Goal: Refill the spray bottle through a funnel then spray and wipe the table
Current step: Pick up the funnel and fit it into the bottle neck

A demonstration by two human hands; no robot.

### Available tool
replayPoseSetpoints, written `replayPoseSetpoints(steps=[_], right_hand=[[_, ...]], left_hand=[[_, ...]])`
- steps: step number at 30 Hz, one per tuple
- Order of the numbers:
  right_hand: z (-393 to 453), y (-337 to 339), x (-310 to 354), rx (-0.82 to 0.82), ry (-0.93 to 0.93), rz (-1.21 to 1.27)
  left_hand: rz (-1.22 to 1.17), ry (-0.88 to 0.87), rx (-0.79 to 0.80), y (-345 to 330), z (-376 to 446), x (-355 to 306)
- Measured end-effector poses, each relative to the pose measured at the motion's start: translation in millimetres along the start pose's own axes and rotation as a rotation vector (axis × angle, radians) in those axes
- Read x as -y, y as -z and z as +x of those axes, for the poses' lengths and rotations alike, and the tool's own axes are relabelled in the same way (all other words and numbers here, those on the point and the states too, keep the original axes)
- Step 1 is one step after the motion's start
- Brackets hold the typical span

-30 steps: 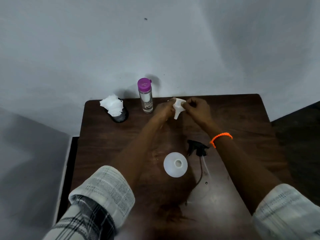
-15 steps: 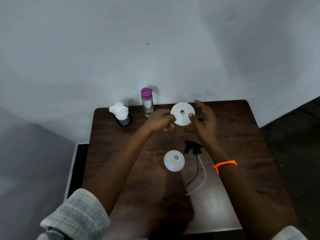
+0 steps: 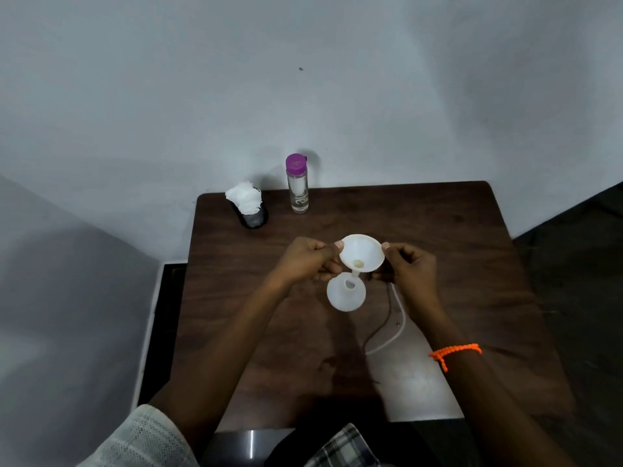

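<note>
White plastic funnel (image 3: 361, 252) pinched at opposite rim edges by left hand (image 3: 308, 261) and right hand (image 3: 409, 269), just above open white round spray bottle (image 3: 346, 294), purple-capped clear bottle (image 3: 297, 183) and tissue-stuffed dark cup (image 3: 251, 210) well beyond, tube (image 3: 387, 332) beside.

We reach both forearms forward, our left hand (image 3: 305, 261) and right hand (image 3: 409, 269) level and apart, fingers curled, thumbs pinching inward toward each other.
</note>
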State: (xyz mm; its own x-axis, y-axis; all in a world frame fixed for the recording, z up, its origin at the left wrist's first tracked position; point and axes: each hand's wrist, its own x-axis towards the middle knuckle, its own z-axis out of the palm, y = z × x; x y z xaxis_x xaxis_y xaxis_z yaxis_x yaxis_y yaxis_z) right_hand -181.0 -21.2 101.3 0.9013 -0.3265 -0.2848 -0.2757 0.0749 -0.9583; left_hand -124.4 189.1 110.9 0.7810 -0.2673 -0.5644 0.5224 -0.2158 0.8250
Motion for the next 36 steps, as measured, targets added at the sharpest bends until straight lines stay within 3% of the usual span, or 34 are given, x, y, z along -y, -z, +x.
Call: replayPoseSetpoints(steps=[4,25,36], right_hand=[[-6,3,-14,0.009,-0.025,-0.057],[-19,10,-39,0.048,-0.003,-0.165],[-17,13,-33,0.039,0.01,-0.235]], left_hand=[[0.015,0.027,0.05,-1,-6,11],[0.181,-0.08,0.001,-4,-17,51],[0.113,0.016,-0.029,-5,-21,58]])
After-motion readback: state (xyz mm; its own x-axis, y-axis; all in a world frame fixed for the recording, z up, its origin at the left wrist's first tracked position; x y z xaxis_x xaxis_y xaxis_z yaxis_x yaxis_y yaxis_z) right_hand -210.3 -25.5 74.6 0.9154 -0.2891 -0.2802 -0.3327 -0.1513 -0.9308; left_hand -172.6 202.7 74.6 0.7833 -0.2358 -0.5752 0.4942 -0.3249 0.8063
